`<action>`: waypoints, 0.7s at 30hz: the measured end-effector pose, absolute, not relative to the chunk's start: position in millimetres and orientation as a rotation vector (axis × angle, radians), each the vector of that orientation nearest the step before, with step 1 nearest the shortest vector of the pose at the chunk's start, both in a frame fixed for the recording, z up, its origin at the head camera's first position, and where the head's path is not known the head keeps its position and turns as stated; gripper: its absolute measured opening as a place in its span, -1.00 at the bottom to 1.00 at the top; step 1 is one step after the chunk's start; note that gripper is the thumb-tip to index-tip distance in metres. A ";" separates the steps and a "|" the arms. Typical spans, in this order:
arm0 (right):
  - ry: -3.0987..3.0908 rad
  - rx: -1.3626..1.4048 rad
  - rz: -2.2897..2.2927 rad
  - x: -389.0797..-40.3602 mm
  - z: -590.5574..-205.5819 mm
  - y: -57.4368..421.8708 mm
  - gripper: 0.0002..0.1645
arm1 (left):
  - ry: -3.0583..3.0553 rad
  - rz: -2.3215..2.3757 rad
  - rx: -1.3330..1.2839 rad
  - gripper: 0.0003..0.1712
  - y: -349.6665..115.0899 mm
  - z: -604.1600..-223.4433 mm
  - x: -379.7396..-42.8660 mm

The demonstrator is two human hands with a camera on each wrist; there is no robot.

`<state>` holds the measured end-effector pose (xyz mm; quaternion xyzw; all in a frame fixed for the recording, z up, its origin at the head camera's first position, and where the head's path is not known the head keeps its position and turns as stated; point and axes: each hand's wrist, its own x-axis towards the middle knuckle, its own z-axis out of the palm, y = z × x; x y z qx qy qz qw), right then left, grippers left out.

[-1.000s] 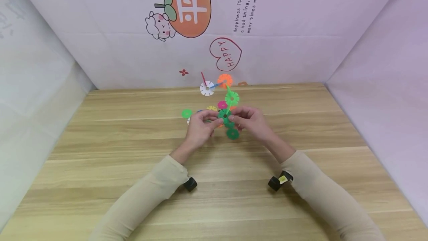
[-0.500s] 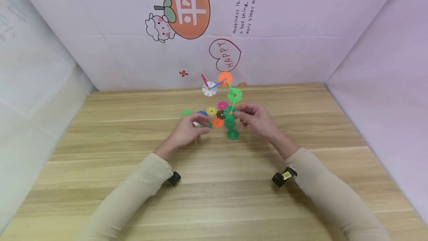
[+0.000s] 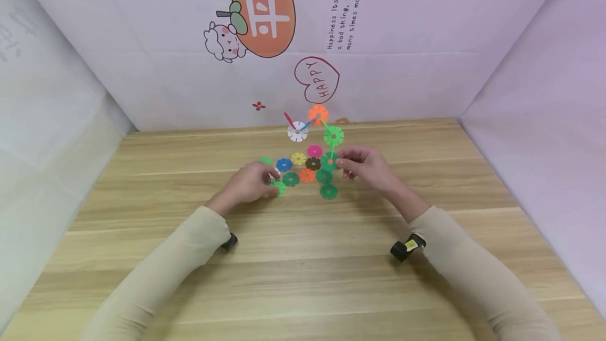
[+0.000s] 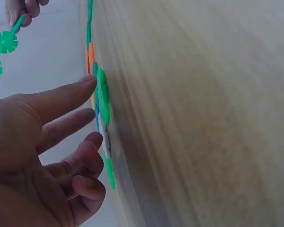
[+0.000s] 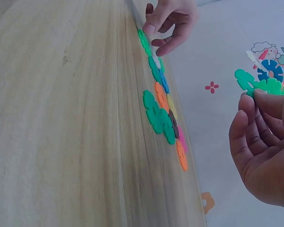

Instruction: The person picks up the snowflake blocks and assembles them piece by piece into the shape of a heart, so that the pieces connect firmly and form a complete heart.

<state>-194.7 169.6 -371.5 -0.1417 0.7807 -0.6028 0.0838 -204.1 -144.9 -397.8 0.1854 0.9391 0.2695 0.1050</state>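
Observation:
My right hand (image 3: 366,166) pinches a dark green notched plastic disc (image 3: 326,162), the near end of a chain of interlocked discs held above the table. Up the chain come a light green disc (image 3: 333,136), an orange disc (image 3: 318,114), a white disc (image 3: 297,131) and an edge-on red disc (image 3: 289,121). My left hand (image 3: 248,182), fingers loosely bent, reaches over the left end of the loose discs. In the left wrist view its fingertips are right at a light green disc (image 4: 103,97) lying on the tabletop, with a white disc (image 4: 107,139) beside it.
Between the hands, several loose discs lie flat, among them a blue disc (image 3: 284,164), a yellow disc (image 3: 299,158), a magenta disc (image 3: 314,151) and a brown disc (image 3: 313,163). A printed white backdrop (image 3: 402,83) rises behind the wooden table (image 3: 303,278).
My left hand has let go of the dark green disc and moved left to the loose discs. My right hand keeps holding the chain, shifted slightly right.

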 end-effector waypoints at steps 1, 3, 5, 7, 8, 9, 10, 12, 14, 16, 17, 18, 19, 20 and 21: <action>2.329 -0.420 -1.797 -194.7 -371.5 170.1 -0.75 | 2.773 0.766 0.569 -0.60 -144.6 -397.7 -204.0; 2.324 -0.413 -1.797 -194.6 -371.6 171.3 -0.75 | 2.791 0.714 0.613 -0.60 -144.4 -397.3 -203.9; 2.322 -0.407 -1.802 -194.9 -371.9 172.2 -0.76 | 2.810 0.670 0.646 -0.61 -144.1 -397.0 -203.8; 2.320 -0.405 -1.807 -195.4 -372.2 173.3 -0.75 | 2.825 0.641 0.664 -0.61 -143.9 -396.8 -203.6; 2.318 -0.407 -1.810 -195.6 -372.5 173.8 -0.75 | 2.830 0.633 0.669 -0.61 -143.9 -396.6 -203.6; 2.319 -0.410 -1.812 -195.6 -372.3 174.0 -0.75 | 2.830 0.635 0.670 -0.62 -143.7 -396.7 -203.7; 2.318 -0.411 -1.815 -195.5 -372.0 174.1 -0.75 | 2.830 0.640 0.664 -0.62 -143.6 -396.6 -203.5; 2.312 -0.414 -1.815 -195.1 -371.7 174.3 -0.76 | 2.826 0.656 0.642 -0.62 -143.3 -396.8 -203.1; 2.309 -0.413 -1.811 -194.3 -371.7 174.5 -0.76 | 2.827 0.673 0.611 -0.62 -142.9 -396.9 -202.1; 2.309 -0.413 -1.806 -193.3 -372.0 174.3 -0.77 | 2.837 0.679 0.590 -0.62 -142.3 -397.5 -200.7; 2.310 -0.414 -1.803 -193.2 -372.5 174.5 -0.77 | 2.844 0.683 0.584 -0.62 -141.8 -397.7 -199.8; 2.312 -0.414 -1.801 -193.0 -373.0 174.6 -0.77 | 2.850 0.693 0.578 -0.62 -141.3 -397.9 -198.9; 2.315 -0.412 -1.799 -192.8 -373.3 174.7 -0.77 | 2.854 0.706 0.572 -0.63 -140.8 -397.9 -197.9; 2.316 -0.411 -1.800 -192.5 -373.3 174.6 -0.77 | 2.859 0.720 0.567 -0.65 -140.4 -398.1 -196.9; 2.317 -0.411 -1.802 -192.2 -373.1 174.3 -0.77 | 2.860 0.742 0.559 -0.67 -139.9 -398.1 -195.7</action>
